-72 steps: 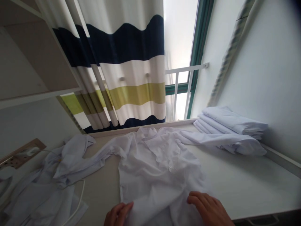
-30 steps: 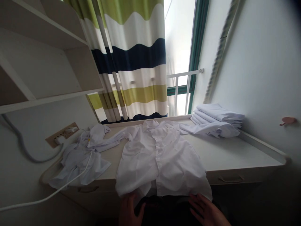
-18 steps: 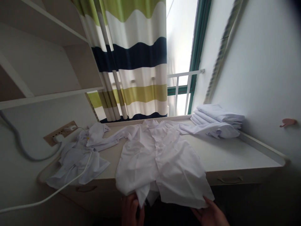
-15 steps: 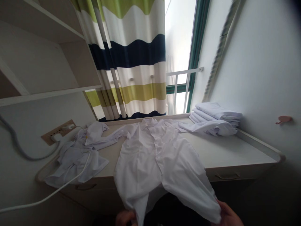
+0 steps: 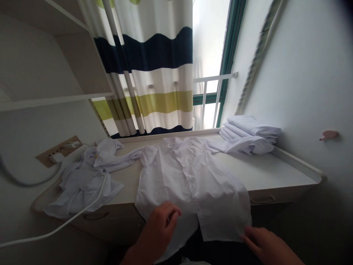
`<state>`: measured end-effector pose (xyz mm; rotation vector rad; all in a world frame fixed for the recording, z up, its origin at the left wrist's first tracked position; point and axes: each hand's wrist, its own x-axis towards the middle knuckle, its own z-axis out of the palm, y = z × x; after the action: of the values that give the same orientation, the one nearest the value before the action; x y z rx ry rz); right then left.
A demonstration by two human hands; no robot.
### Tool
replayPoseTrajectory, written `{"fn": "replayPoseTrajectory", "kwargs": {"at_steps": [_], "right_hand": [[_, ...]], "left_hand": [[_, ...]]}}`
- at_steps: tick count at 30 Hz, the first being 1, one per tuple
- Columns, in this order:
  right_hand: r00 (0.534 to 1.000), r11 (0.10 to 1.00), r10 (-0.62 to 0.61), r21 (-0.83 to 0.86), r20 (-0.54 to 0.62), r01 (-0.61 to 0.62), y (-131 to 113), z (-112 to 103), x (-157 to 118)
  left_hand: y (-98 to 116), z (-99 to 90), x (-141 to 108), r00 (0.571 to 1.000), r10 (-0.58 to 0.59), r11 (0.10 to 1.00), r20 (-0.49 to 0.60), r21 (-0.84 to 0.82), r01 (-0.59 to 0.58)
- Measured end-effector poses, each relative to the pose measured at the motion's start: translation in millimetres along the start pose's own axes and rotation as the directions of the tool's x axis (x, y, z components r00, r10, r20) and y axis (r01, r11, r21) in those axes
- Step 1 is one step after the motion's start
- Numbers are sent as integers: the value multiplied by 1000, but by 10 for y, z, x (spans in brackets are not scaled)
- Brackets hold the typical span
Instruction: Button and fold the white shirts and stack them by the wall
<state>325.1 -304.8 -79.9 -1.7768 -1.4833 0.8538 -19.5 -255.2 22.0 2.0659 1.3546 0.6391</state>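
Observation:
A white button-front shirt [image 5: 168, 176] lies spread on the desk, collar toward the window, its lower part hanging over the front edge. Above the lower left front panel is my left hand [image 5: 158, 230], fingers loosely curled, with a gap between thumb and forefinger and no cloth visible in it. At the lower right side edge of the shirt, my right hand [image 5: 260, 237] has its thumb and fingers closed on the cloth near the hem corner. The right sleeve reaches toward a stack of folded white garments [image 5: 252, 127].
Crumpled white clothing [image 5: 82, 184] lies at the desk's left end, crossed by a white cable [image 5: 68, 221]. A socket panel [image 5: 57, 151] with plugs is on the left wall. Shelves [image 5: 79, 62] overhang at upper left. Drawer handles [image 5: 263, 200] jut from the desk [image 5: 278, 173].
My left hand has released the lower left corner and risen over the front panel. The hem has dropped closer to the desk front. My right hand has moved slightly up and left.

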Motion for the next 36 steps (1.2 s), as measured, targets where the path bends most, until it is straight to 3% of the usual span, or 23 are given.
{"fn": "replayPoseTrajectory", "kwargs": {"at_steps": [2, 4, 5, 7, 9, 13, 18, 22, 26, 34, 36], "right_hand": [[961, 935, -250, -227, 120, 272, -451, -49, 154], [904, 839, -403, -338, 141, 427, -875, 38, 314], [886, 803, -440, -377, 146, 461, -1044, 123, 388], [873, 748, -466, -465, 141, 474, -1266, 332, 515], [878, 716, -467, -535, 109, 447, -1346, 529, 602], [879, 684, -474, -608, 50, 403, -1299, 730, 639], [871, 689, -490, -603, 21, 402, -1248, 741, 584], [879, 767, -476, -488, 1, 416, -1249, 706, 599], [903, 850, -430, -340, -4, 403, -1277, 628, 655], [925, 852, -374, -367, 71, 373, -1255, 582, 734], [922, 852, -382, -361, 65, 379, -1229, 586, 732]], "left_hand": [[183, -112, 431, 997, 75, 995, -24, 67, -74], [205, -116, 919, 1000, -23, 995, -7, 94, 24], [174, -90, 1147, 987, -156, 984, 50, 96, 150], [81, -13, 1509, 959, -256, 964, 120, 103, 244], [-7, 67, 1706, 927, -321, 947, 192, 81, 311], [-94, 184, 1715, 889, -362, 918, 280, -57, 392], [-118, 221, 1621, 898, -391, 849, 204, -296, 437], [-112, 156, 1663, 860, -407, 748, 307, -429, 507], [-45, 105, 1715, 881, -353, 677, 317, -563, 474], [-4, 217, 1737, 874, -409, 649, 265, -589, 482], [-9, 226, 1718, 856, -412, 620, 312, -593, 514]]}}
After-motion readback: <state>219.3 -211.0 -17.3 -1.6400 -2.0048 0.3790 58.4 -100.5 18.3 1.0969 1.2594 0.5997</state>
